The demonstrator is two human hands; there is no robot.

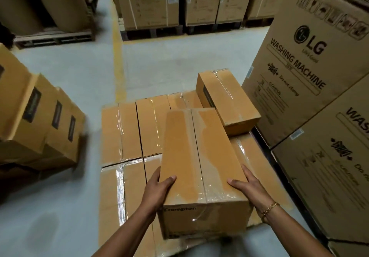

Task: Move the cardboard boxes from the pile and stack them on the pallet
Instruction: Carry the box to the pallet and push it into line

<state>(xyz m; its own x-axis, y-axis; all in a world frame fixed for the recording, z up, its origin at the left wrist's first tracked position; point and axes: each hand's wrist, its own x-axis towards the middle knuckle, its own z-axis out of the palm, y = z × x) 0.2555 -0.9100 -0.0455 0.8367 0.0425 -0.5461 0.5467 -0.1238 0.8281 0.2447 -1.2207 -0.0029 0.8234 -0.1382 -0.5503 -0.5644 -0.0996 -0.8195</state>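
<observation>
I hold a long taped cardboard box (pixel 199 157) marked "Crompton" lengthwise in front of me. My left hand (pixel 157 187) grips its left side with the thumb on top. My right hand (pixel 247 185) grips its right side the same way. Below it lies a flat layer of several taped boxes (pixel 127 133); the pallet under them is hidden. One more box (pixel 225 99) sits on that layer at the far right. The pile of similar boxes (pixel 40 117) with dark labels stands to the left.
Tall LG washing machine cartons (pixel 311 67) stand close on the right. More large cartons on pallets (pixel 151 3) line the back, and big brown rolls (pixel 50 1) stand back left. A yellow line (pixel 117 57) runs along the grey floor.
</observation>
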